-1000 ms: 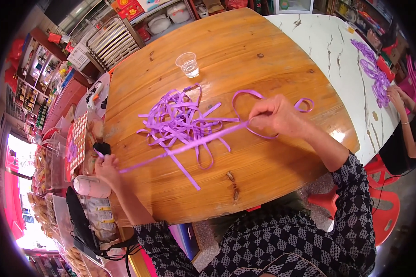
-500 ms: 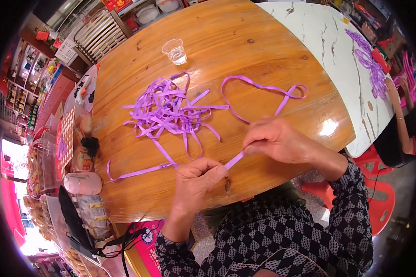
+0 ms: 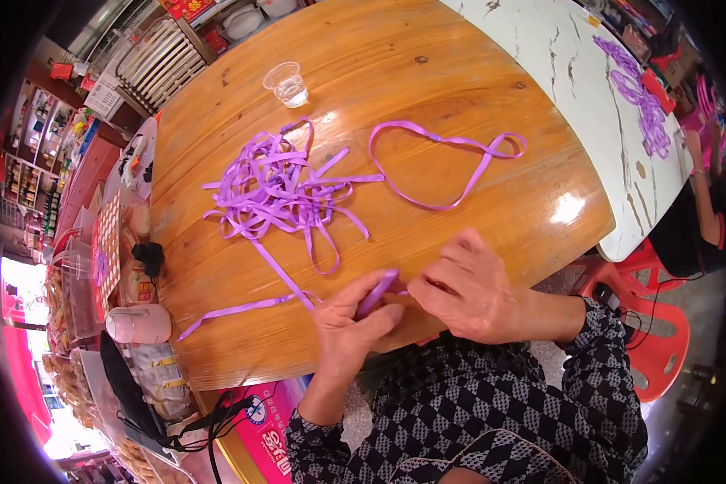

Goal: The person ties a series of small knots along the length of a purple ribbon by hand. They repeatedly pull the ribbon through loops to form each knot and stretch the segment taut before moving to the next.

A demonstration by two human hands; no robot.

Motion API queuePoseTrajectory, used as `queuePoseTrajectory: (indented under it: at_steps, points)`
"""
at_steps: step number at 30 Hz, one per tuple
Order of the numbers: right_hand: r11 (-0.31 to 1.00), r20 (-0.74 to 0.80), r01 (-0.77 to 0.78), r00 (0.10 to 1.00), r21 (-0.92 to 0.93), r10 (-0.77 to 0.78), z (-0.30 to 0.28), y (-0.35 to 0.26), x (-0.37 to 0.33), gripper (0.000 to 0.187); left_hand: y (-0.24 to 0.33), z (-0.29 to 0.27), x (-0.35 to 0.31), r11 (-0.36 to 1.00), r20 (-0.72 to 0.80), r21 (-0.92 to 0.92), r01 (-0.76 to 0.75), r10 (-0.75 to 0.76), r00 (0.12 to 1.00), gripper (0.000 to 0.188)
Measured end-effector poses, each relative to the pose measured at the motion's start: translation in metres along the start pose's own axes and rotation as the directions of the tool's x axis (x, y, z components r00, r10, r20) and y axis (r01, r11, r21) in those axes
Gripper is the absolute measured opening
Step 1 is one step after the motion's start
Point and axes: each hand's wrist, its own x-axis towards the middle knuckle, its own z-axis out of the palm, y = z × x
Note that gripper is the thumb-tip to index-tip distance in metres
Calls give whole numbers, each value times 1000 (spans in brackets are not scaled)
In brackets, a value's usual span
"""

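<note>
A narrow purple strap (image 3: 278, 270) runs from a tangled heap of similar purple straps (image 3: 278, 185) toward me. My left hand (image 3: 351, 323) is closed on it near the table's front edge, and a folded bit of the strap stands up between thumb and fingers. Just to the right is my right hand (image 3: 469, 292), its fingers curled. A short piece of purple strap shows at its fingertips, partly hidden by the hand. Beyond it one strap lies in a loose loop (image 3: 460, 202). Another loose length (image 3: 238, 309) stretches left of my left hand.
A clear plastic cup (image 3: 288, 85) with liquid stands behind the heap on the wooden table (image 3: 460, 89). A pink jug (image 3: 137, 324) is at the left edge. More purple straps (image 3: 641, 97) lie on the white table (image 3: 573, 105), beside another person's arm (image 3: 704, 198). Red stools (image 3: 657, 347) stand right.
My right hand has dropped toward me and turned, its fingers now curled. The strap stretched between my hands has slackened and folded at my left hand. The view has shifted slightly.
</note>
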Motion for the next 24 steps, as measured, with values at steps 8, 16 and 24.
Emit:
queuePoseTrajectory:
  at_steps: [8,16,24]
  points:
    - [885,-1,-233,967,402,255,18,7,2,21,0,5,2,994,64,108,-28,21,998,13]
    - [6,389,-553,594,833,704,25,-13,4,8,-14,9,-4,746,33,563,-356,410,911,15]
    - [-328,609,-530,536,782,585,30,-7,0,20,-12,5,2,445,97,699,-559,717,691,10]
